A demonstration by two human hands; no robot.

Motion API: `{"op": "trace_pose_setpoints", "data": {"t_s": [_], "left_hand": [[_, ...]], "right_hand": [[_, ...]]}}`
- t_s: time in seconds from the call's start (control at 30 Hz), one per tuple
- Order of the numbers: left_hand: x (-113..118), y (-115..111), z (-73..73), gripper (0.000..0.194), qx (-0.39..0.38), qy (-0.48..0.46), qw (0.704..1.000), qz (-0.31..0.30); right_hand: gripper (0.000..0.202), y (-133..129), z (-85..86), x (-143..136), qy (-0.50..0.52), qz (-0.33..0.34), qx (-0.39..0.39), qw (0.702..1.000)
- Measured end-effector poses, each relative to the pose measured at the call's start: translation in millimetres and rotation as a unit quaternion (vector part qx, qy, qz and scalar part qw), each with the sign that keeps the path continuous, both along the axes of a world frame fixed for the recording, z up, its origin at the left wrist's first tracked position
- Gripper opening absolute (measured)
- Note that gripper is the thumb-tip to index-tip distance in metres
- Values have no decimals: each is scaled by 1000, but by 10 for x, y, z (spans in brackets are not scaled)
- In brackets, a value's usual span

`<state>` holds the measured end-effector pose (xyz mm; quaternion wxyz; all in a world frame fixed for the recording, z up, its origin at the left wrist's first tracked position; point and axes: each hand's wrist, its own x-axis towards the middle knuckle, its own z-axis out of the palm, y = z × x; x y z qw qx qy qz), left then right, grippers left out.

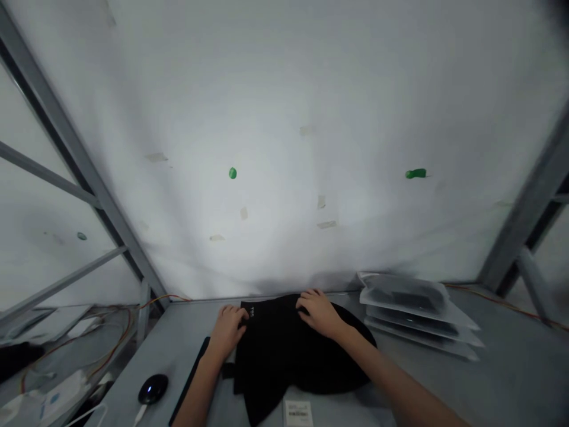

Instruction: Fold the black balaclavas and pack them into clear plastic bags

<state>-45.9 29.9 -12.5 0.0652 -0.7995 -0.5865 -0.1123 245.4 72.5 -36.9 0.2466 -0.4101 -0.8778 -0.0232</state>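
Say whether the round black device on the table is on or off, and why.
On, it appears: a small bluish light glows on the device, and a white cable meets its edge.

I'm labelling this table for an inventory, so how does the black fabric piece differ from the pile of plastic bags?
The black fabric piece is opaque, with small white lettering; the plastic bags are translucent, with dark contents showing through. The fabric is spread out in an irregular shape, while the bags are piled in overlapping layers. The left hand and right hand are at the fabric; neither is at the bags. Both lie on the grey table.
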Motion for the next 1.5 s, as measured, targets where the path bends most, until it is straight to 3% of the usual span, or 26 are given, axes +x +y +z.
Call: {"op": "trace_pose_setpoints", "data": {"t_s": [0.13, 0.23, 0.3, 0.37, 0.47, 0.53, 0.6, 0.67, 0.73, 0.97, 1.17, 1.27, 1.33, 1.43, 1.5], "left_hand": [[-65, -377, 69, 27, 25, 1, 999, -30], [-89, -633, 4, 32, 53, 9, 996, -77], [-83, -693, -66, 23, 55, -9, 995, -86], [-53, -666, -119, 11, 35, -45, 996, -64], [7, -554, -145, 15, -5, -79, 996, -35], [20, -502, -141, 11, -18, -80, 996, -32], [-10, -490, -137, 20, -26, -83, 996, -31], [-79, -506, -140, 29, -42, -95, 994, -29], [-158, -529, -148, 32, -64, -109, 992, -17], [-233, -555, -179, 17, -80, -138, 986, 39], [-167, -558, -146, 15, -59, -194, 975, 89], [-17, -561, -1, 24, -17, -243, 958, 149], [212, -565, 147, 29, 14, -228, 959, 170], [756, -543, 324, 41, 51, -163, 970, 173], [1180, -498, 324, 51, 55, -102, 978, 174]], "right_hand": [[17, -250, -43, 192, -28, 22, 36, 999], [14, -468, -74, 283, -64, 45, 71, 994], [12, -554, -102, 271, -53, 49, 70, 995], [21, -576, -131, 199, -18, 26, 60, 998], [30, -516, -156, 34, 37, -32, 45, 998], [20, -452, -156, -58, 57, -45, 40, 997], [10, -395, -156, -101, 52, -21, 44, 997], [18, -358, -172, -93, 31, 10, 51, 998], [10, -344, -210, -51, 12, 21, 56, 998], [11, -436, -288, 172, -7, -27, 72, 997], [61, -556, -322, 415, 16, -136, 132, 982], [71, -595, -419, 456, 33, -151, 128, 980], [73, -609, -470, 461, 51, -162, 121, 978], [72, -617, -480, 487, 80, -187, 119, 972], [70, -620, -457, 529, 95, -199, 121, 968]]}}
